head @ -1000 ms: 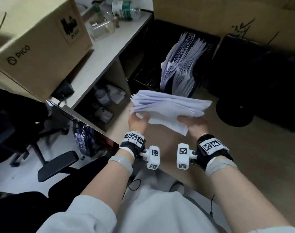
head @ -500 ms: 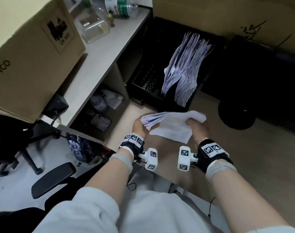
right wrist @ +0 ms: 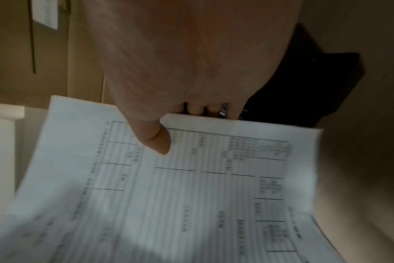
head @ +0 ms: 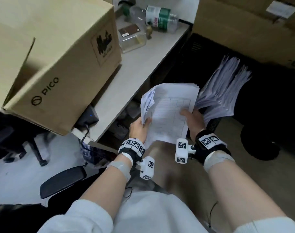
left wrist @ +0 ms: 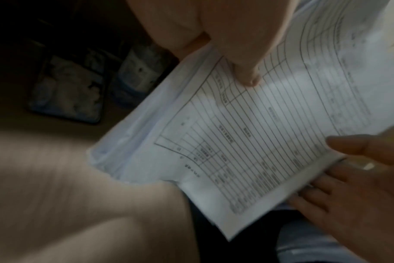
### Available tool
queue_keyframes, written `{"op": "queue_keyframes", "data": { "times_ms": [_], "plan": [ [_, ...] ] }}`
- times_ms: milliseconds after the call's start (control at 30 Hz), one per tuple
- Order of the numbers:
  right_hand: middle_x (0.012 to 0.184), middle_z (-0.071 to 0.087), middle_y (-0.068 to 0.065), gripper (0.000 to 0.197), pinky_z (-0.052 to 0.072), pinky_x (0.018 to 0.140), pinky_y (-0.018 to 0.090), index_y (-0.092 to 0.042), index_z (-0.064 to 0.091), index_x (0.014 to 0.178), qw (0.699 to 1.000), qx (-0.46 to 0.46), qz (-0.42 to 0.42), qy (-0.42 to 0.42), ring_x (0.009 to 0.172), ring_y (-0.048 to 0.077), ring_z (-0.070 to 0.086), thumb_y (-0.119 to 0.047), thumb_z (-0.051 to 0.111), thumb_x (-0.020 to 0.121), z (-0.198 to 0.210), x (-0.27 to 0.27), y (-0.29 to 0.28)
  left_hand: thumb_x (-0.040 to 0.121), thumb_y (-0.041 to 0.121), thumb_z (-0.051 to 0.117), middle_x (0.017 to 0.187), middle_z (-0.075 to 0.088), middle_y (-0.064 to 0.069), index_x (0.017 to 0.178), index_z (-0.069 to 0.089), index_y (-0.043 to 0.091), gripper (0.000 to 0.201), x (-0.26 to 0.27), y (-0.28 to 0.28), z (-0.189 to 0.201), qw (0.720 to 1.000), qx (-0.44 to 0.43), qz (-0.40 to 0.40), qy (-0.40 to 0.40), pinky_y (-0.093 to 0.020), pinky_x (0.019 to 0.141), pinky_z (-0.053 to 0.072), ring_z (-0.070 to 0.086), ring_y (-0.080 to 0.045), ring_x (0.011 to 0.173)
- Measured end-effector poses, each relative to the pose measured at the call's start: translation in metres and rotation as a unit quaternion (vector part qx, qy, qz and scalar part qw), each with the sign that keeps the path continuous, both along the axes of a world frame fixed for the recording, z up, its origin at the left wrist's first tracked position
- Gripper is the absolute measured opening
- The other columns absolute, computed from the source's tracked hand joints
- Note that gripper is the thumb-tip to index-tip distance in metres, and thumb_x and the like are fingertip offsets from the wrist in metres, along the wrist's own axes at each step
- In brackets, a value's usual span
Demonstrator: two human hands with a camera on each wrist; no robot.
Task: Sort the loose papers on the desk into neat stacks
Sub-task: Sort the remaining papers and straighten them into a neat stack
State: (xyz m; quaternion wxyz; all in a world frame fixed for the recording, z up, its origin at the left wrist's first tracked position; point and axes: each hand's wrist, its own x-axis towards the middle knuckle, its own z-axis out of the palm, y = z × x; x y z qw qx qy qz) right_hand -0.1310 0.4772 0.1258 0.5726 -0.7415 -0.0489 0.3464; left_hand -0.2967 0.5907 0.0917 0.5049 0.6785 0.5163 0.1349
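Papers: one bundle in hand, none stacked yet

Both my hands grip the paper bundle point(head: 168, 113) above the bench point(head: 244, 165): left hand point(head: 140, 130) pinches its left edge, right hand point(head: 193, 121) its right. Beyond the bundle, a splayed sheaf point(head: 224, 91) leans in the black tray point(head: 193, 52), unsorted.

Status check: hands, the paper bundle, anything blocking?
Left hand and right hand grip the paper bundle by opposite edges. Bundle off the desk, left edge fanned. Nothing blocking.
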Motion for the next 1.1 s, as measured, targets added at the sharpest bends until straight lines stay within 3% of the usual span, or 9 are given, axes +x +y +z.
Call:
{"op": "queue_keyframes", "data": {
  "times_ms": [200,400,467,567,667,767,833,900,1100],
  "plan": [
    [0.158,0.031,0.001,0.083,0.035,0.113,0.050,-0.030,0.023,0.155,0.996,-0.074,-0.023,-0.038,0.140,0.027,0.037,-0.046,0.062,0.084,0.006,0.035,0.031,0.096,0.033,0.060,0.097,0.073,-0.012,0.106,0.070,0.009,0.028,0.030,0.028,0.044,0.992,0.065,0.034,-0.101,-0.044,0.081,0.054,0.068,-0.029,0.091],
    [0.133,0.049,0.010,0.095,0.049,0.090,0.048,-0.020,0.032,0.141,0.987,-0.119,-0.103,-0.031,0.116,0.033,0.053,-0.057,0.065,0.060,-0.003,0.072,0.002,0.100,0.025,0.049,0.067,0.050,-0.002,0.080,0.059,0.011,0.027,0.100,0.030,0.070,0.995,0.031,0.043,-0.085,-0.020,0.057,0.042,0.037,-0.023,0.069],
    [0.127,0.045,0.001,0.085,0.050,0.081,0.041,-0.024,0.034,0.137,0.990,-0.096,-0.102,-0.021,0.110,0.025,0.050,-0.055,0.066,0.064,-0.007,0.077,-0.005,0.101,0.021,0.041,0.072,0.048,-0.002,0.097,0.062,0.007,0.025,0.122,0.025,0.074,0.996,0.023,0.028,-0.080,-0.022,0.060,0.036,0.039,-0.024,0.073],
    [0.151,0.039,0.003,0.089,0.044,0.104,0.043,-0.018,0.024,0.153,0.992,-0.076,-0.098,-0.014,0.131,0.025,0.046,-0.042,0.065,0.077,0.005,0.077,-0.007,0.099,0.030,0.034,0.095,0.052,0.000,0.131,0.052,0.023,0.037,0.148,0.019,0.073,0.993,0.052,-0.039,-0.099,-0.025,0.074,0.034,0.043,-0.020,0.081],
    [0.159,0.030,0.007,0.080,0.035,0.109,0.033,-0.015,0.019,0.157,0.992,-0.050,-0.115,-0.001,0.141,0.024,0.036,-0.025,0.064,0.091,0.006,0.084,-0.010,0.097,0.030,0.043,0.091,0.060,-0.005,0.113,0.061,0.019,0.027,0.177,0.019,0.072,0.994,0.040,-0.047,-0.090,-0.029,0.073,0.040,0.058,-0.028,0.085],
    [0.159,0.031,0.006,0.081,0.035,0.114,0.041,-0.019,0.018,0.157,0.993,-0.033,-0.113,0.015,0.140,0.025,0.038,-0.024,0.064,0.091,0.002,0.091,-0.014,0.093,0.035,0.057,0.074,0.063,0.005,0.079,0.067,0.019,0.023,0.201,0.014,0.065,0.989,-0.097,0.019,-0.109,-0.029,0.068,0.044,0.059,-0.012,0.072],
    [0.156,0.036,0.004,0.092,0.038,0.113,0.046,-0.023,0.020,0.156,0.994,-0.029,-0.103,0.023,0.138,0.025,0.042,-0.037,0.070,0.080,0.003,0.093,-0.015,0.097,0.028,0.056,0.097,0.066,0.000,0.116,0.065,0.021,0.022,0.210,0.014,0.051,0.993,-0.062,-0.054,-0.081,-0.027,0.079,0.045,0.063,-0.015,0.090],
    [0.151,0.043,0.004,0.103,0.042,0.109,0.047,-0.027,0.023,0.154,0.995,-0.024,-0.094,0.039,0.133,0.027,0.048,-0.048,0.071,0.066,0.001,0.097,-0.016,0.094,0.024,0.065,0.125,0.060,-0.004,0.150,0.036,0.023,0.063,0.214,0.013,0.032,0.991,-0.045,-0.122,-0.038,-0.030,0.095,0.045,0.059,-0.021,0.114],
    [0.143,0.040,0.009,0.075,0.039,0.102,0.034,-0.012,0.035,0.145,0.996,-0.009,-0.087,0.020,0.135,0.022,0.040,-0.027,0.071,0.081,0.000,0.099,-0.015,0.096,0.026,0.058,0.138,0.057,-0.005,0.155,0.021,0.030,0.069,0.207,0.011,0.013,0.987,0.001,-0.158,0.027,-0.041,0.102,0.045,0.056,-0.027,0.124]
  ]
}}
